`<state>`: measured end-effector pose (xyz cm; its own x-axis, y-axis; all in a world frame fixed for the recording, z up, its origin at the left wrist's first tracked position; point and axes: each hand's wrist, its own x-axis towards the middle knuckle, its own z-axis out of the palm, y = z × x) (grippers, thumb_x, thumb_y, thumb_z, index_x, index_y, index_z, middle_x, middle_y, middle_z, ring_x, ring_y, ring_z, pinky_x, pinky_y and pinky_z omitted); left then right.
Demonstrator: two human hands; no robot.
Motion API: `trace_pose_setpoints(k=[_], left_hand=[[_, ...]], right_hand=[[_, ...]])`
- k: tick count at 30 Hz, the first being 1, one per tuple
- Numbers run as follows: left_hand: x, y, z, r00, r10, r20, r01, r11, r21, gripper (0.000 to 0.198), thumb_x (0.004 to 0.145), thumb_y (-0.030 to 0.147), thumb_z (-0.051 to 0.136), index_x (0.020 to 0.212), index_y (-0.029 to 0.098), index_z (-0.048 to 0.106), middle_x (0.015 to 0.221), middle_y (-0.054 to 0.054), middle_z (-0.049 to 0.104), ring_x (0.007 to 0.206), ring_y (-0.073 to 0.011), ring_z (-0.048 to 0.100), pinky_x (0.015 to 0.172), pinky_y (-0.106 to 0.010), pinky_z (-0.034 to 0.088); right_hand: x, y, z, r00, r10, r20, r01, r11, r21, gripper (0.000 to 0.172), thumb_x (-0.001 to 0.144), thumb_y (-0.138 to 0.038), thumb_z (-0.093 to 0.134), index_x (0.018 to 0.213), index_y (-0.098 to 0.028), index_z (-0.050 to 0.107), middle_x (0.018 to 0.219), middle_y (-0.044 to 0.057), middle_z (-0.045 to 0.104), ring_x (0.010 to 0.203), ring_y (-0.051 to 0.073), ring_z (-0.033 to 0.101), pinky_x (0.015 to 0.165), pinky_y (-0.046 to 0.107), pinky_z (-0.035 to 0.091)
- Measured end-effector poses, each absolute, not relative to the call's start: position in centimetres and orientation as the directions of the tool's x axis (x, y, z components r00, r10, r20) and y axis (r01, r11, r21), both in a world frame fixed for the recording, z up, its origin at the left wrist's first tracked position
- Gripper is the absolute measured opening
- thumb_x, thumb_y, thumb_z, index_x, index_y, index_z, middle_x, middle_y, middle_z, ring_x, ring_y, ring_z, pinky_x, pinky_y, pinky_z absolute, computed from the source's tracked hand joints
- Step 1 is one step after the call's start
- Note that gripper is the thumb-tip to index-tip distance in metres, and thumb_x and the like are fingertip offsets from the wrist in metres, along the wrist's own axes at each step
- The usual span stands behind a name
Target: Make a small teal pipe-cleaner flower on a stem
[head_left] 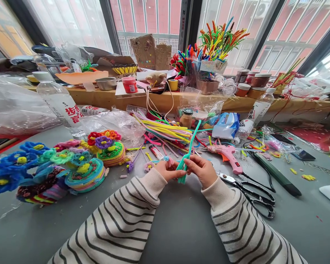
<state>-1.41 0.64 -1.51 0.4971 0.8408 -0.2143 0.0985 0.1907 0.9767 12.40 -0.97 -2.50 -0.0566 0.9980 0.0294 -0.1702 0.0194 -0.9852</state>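
My left hand [167, 170] and my right hand [202, 170] meet over the grey table [181, 220], both pinched on a teal pipe cleaner [187, 154]. It stands nearly upright between my fingers, its free end slanting up to the right; its lower part looks folded or twisted and pokes out below my hands. Both sleeves are cream with dark stripes. A loose heap of coloured pipe cleaners [165, 130] lies just beyond my hands.
Finished pipe-cleaner flowers [82, 165] crowd the left side. A pink glue gun [228, 154] and scissors [250, 194] lie right of my hands, with a dark green stick [277, 176]. Water bottles [59, 104], plastic bags, jars and pipe-cleaner bundles [217, 40] fill the wooden ledge behind.
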Motion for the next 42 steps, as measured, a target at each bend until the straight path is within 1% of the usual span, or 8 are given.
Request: trace_pose_setpoints(k=[5,12,17,23,28,32,38,42], left_hand=[[-1.31,0.6,-1.65,0.502,0.856,-0.123,0.114,0.076,0.991,0.04,0.056,0.047,0.057,0.069,0.01,0.063,0.069,-0.007,0.063,0.07,-0.0163,0.056,0.068,-0.028,0.042],[-1.17,0.49,-1.26,0.514,0.803,-0.303,0.008,0.349,0.937,0.032,0.045,0.035,0.069,0.064,0.01,0.063,0.057,-0.003,0.061,0.058,-0.0146,0.056,0.061,-0.029,0.044],[-1.42,0.64,-1.24,0.558,0.755,-0.345,0.025,0.401,0.916,0.032,0.049,0.037,0.067,0.065,0.009,0.063,0.052,-0.001,0.058,0.051,-0.0091,0.052,0.055,-0.022,0.041],[-1.17,0.24,-1.43,0.672,0.627,-0.393,0.025,0.511,0.859,0.037,0.05,0.044,0.064,0.065,0.012,0.053,0.059,-0.003,0.061,0.051,-0.012,0.056,0.052,-0.024,0.042],[-0.91,0.14,-1.49,0.63,0.681,-0.374,0.088,0.416,0.905,0.041,0.052,0.053,0.057,0.052,0.014,0.044,0.036,0.008,0.039,0.029,-0.0028,0.034,0.032,-0.018,0.028],[-0.93,0.25,-1.47,0.579,0.72,-0.384,0.065,0.429,0.901,0.039,0.057,0.052,0.052,0.061,0.014,0.049,0.034,0.011,0.025,0.026,-0.0001,0.017,0.028,-0.018,0.011],[-1.04,0.18,-0.98,0.526,0.765,-0.372,0.057,0.404,0.913,0.044,0.054,0.055,0.054,0.065,0.012,0.051,0.034,0.012,0.021,0.027,0.0008,0.012,0.03,-0.018,0.006],[-1.24,0.33,-0.87,0.42,0.885,-0.202,0.03,0.209,0.978,0.041,0.052,0.054,0.056,0.054,0.014,0.045,0.036,0.009,0.032,0.026,0.0001,0.024,0.029,-0.018,0.016]], right_hand=[[12.42,-0.85,-2.61,-0.022,1.0,0.012,-0.158,0.009,-0.987,0.021,0.056,-0.034,0.063,0.063,-0.015,0.057,0.046,-0.005,0.051,0.039,0.007,0.045,0.042,0.022,0.038],[12.4,-0.78,-2.74,0.0,1.0,0.031,-0.018,0.031,-0.999,0.022,0.058,-0.036,0.062,0.059,-0.016,0.055,0.041,-0.006,0.043,0.034,0.004,0.036,0.031,0.018,0.026],[12.5,-0.64,-2.99,-0.034,0.999,0.001,-0.115,-0.003,-0.993,0.025,0.062,-0.04,0.058,0.061,-0.015,0.054,0.038,-0.006,0.042,0.031,0.004,0.034,0.031,0.019,0.026],[12.68,-0.63,-2.99,-0.022,1.0,0.003,-0.188,-0.001,-0.982,0.023,0.066,-0.036,0.057,0.073,-0.015,0.061,0.043,-0.004,0.049,0.037,0.005,0.042,0.037,0.019,0.034],[12.81,-0.68,-2.91,-0.012,0.999,-0.038,-0.254,-0.039,-0.966,0.021,0.061,-0.035,0.061,0.067,-0.014,0.062,0.045,-0.002,0.055,0.04,0.007,0.049,0.041,0.02,0.042],[13.02,-0.8,-2.53,0.0,0.994,-0.108,-0.293,-0.104,-0.95,0.024,0.059,-0.034,0.062,0.072,-0.014,0.064,0.056,0.0,0.061,0.049,0.01,0.056,0.045,0.02,0.046],[13.12,-0.88,-2.33,0.088,0.996,-0.021,-0.27,0.003,-0.963,0.02,0.06,-0.032,0.063,0.068,-0.014,0.063,0.054,0.0,0.061,0.049,0.01,0.057,0.048,0.021,0.049],[13.12,-0.92,-2.23,0.215,0.976,0.023,-0.276,0.084,-0.958,0.019,0.06,-0.032,0.062,0.068,-0.014,0.062,0.055,-0.001,0.06,0.048,0.01,0.057,0.047,0.022,0.049]])
